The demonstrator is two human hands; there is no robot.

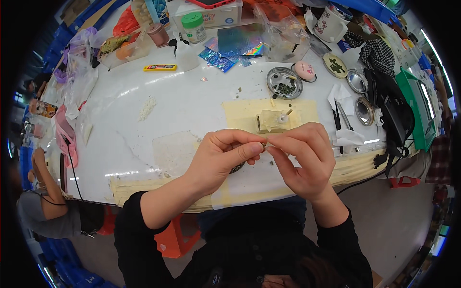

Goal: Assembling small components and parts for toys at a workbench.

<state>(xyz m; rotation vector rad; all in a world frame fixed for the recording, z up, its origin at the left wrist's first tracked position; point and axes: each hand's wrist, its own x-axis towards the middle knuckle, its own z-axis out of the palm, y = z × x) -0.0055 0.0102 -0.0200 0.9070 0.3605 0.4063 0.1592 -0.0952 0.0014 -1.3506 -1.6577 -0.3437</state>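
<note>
My left hand [218,156] and my right hand [307,161] meet over the near edge of the table, fingertips almost touching. The left thumb and forefinger are closed in a pinch on a tiny brownish piece [264,144], too small to name. My right thumb and fingers are bent close around the same spot; what they hold is hidden. Just beyond the hands, a tape-covered block [265,123] bears a small whitish nozzle-like piece. Partly hidden under my left hand is a small round dish [236,168] with dark bits.
A round metal dish [273,91] of dark green pieces stands farther back, beside a pink round case [304,70]. Tweezers [345,116] lie to the right near metal lids [364,111]. A white squeeze bottle [185,56] and yellow box [160,67] are far left. Another person [45,201] sits left.
</note>
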